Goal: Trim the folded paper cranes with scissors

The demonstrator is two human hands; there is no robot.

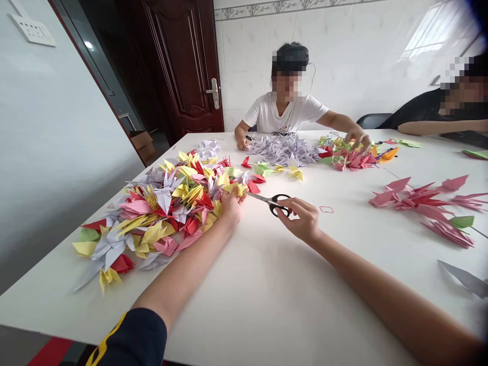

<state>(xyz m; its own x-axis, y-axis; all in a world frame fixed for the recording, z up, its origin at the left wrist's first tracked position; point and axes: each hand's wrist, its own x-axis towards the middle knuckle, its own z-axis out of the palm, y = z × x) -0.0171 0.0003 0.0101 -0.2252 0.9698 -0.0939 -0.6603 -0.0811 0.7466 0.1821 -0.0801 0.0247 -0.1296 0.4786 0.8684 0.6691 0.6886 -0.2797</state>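
Note:
My left hand (231,207) rests on the edge of a large heap of folded paper cranes (163,213) in yellow, red, pink and lilac, its fingers on a yellow crane (233,189). My right hand (301,219) grips black-handled scissors (276,203) on the white table (247,284). The closed steel blades point left toward my left hand and lie close to it. Nothing lies between the scissors and the heap's edge except a small gap.
A small red loop (326,209) lies near my right hand. Pink cranes (419,203) lie to the right. A co-worker in a white T-shirt (284,114) handles lilac cranes (282,150) across the table, and another person's arm (442,127) rests at the far right.

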